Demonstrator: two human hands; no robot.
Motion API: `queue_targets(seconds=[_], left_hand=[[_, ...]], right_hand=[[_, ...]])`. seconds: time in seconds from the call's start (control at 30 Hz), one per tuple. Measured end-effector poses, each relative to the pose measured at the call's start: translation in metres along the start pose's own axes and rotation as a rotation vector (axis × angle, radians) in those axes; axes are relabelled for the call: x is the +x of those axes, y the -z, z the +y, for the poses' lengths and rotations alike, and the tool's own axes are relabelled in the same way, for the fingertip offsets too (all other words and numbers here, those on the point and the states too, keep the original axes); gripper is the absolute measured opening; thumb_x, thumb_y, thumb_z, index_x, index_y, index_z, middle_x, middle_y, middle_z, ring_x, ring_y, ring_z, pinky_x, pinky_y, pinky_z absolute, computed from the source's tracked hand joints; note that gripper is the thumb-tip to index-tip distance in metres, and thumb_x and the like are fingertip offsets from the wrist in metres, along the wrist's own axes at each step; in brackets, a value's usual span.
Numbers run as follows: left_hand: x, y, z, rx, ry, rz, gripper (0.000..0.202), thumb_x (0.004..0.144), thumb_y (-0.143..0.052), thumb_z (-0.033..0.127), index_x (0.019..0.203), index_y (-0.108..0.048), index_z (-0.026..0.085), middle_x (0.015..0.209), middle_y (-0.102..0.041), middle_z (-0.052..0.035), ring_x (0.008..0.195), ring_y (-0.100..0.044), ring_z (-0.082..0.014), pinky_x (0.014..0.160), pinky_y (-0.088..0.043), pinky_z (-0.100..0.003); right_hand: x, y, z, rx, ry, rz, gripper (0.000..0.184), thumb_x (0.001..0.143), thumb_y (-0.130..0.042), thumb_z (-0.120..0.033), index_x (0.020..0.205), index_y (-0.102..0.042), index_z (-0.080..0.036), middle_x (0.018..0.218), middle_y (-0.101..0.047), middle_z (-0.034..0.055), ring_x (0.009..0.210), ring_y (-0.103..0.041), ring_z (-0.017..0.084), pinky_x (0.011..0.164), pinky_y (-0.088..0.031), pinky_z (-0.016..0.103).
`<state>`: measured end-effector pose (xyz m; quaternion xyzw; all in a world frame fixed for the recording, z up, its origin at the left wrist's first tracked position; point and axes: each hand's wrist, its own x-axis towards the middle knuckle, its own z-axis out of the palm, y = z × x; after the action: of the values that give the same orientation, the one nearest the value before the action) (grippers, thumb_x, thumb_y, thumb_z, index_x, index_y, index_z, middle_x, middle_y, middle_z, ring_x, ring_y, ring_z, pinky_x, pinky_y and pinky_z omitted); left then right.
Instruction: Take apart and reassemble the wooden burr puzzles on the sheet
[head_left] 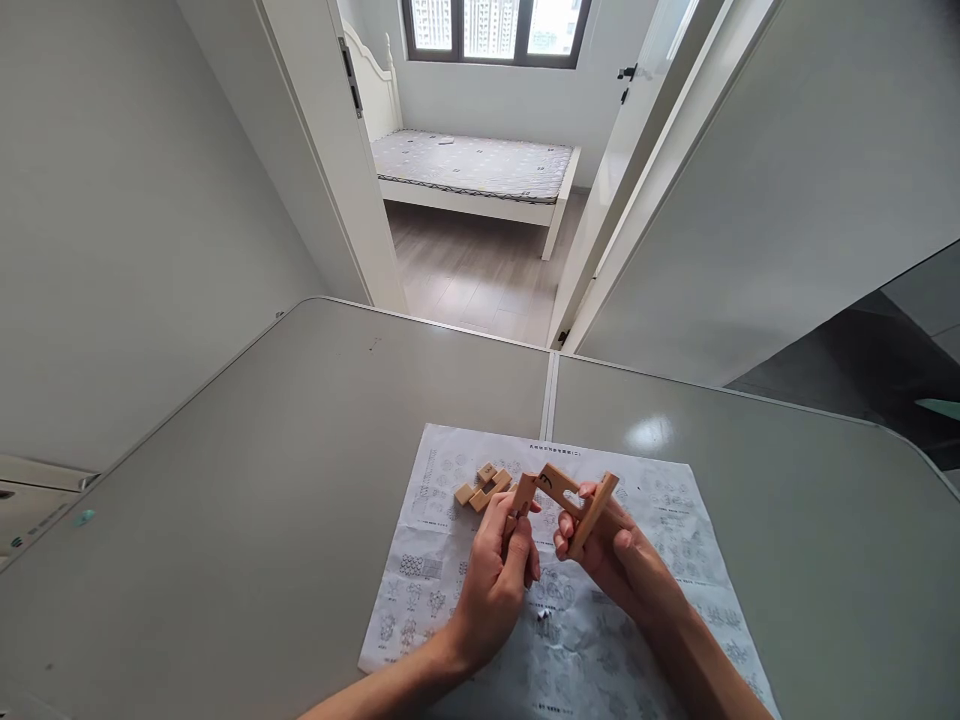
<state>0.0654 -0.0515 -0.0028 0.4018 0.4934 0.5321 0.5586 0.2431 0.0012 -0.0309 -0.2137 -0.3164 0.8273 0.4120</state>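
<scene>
My left hand is closed on a wooden puzzle piece, held upright between thumb and fingers. In my right hand are two more wooden pieces: a notched one with a dark mark and a plain bar slanting across it. The marked piece's far end meets or nearly meets the piece in my left hand; I cannot tell if they touch. Just beyond my left hand, several wooden pieces lie grouped on a printed paper sheet. My fingers hide parts of the held pieces.
The creased sheet of printed diagrams lies on a grey table with a seam running away from me. A small shiny scrap rests on the paper. Past the table's far edge is a doorway, with a bed beyond.
</scene>
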Motion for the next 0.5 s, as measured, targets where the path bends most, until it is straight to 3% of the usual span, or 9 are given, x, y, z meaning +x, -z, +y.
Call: queue_targets(seconds=[0.3, 0.5], left_hand=[[0.0012, 0.0009, -0.0019, 0.001, 0.017, 0.000, 0.032, 0.107, -0.050, 0.048, 0.113, -0.058, 0.018, 0.069, -0.049, 0.0052, 0.057, -0.046, -0.0113, 0.061, -0.044, -0.024], [0.0017, 0.0008, -0.0033, -0.003, 0.036, 0.017, 0.034, 0.107, -0.050, 0.051, 0.112, -0.057, 0.018, 0.067, -0.049, 0.0056, 0.057, -0.044, -0.0117, 0.061, -0.042, -0.024]], right_hand=[[0.0052, -0.0077, -0.0048, 0.099, -0.043, 0.031, 0.033, 0.099, -0.069, -0.057, 0.118, -0.071, -0.031, 0.093, -0.072, 0.0042, 0.084, -0.066, 0.021, 0.081, -0.053, 0.035], [0.0068, -0.0087, -0.0083, 0.173, -0.089, 0.078, 0.036, 0.101, -0.063, -0.059, 0.114, -0.076, -0.028, 0.100, -0.076, 0.0081, 0.091, -0.069, 0.023, 0.085, -0.054, 0.036]])
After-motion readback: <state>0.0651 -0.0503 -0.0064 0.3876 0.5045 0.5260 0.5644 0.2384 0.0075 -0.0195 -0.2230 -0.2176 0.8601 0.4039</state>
